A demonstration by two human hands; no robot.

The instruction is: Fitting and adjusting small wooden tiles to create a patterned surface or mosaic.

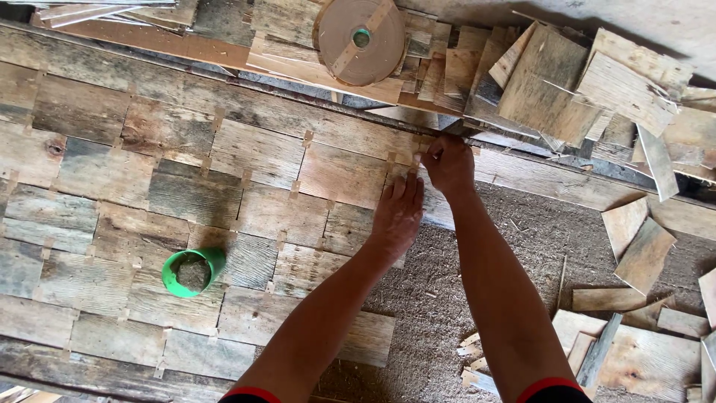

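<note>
Two bare arms reach out from the near edge over a patchwork sheet of thin wood veneer pieces point(194, 179) laid flat, joined at the seams by small strips of brown paper tape. The left hand point(397, 213) lies flat, palm down, fingers stretched and together, pressing a veneer piece point(343, 173) near the sheet's right edge. The right hand point(449, 163) sits just beyond it, fingers curled in a pinch at the far right corner of the sheet; what it pinches is too small to make out, though a pale scrap shows at the fingertips.

That pressed piece is a rough rectangle, long axis running left to right, grain the same way, like its neighbours in the rows.

Around them: one green cup point(192, 272) stands on the sheet to the near left, well apart from both hands, with something grey and grainy inside. One big roll of brown tape point(360, 39) lies flat at the far side, just past a long board point(224, 52) that runs along the sheet's far edge. A heap of loose veneer offcuts point(567, 89) piles up far right, more scraps point(634, 246) scattered right and near right on the coarse brown mat point(447, 313). Nothing stands between the hands and the sheet.
</note>
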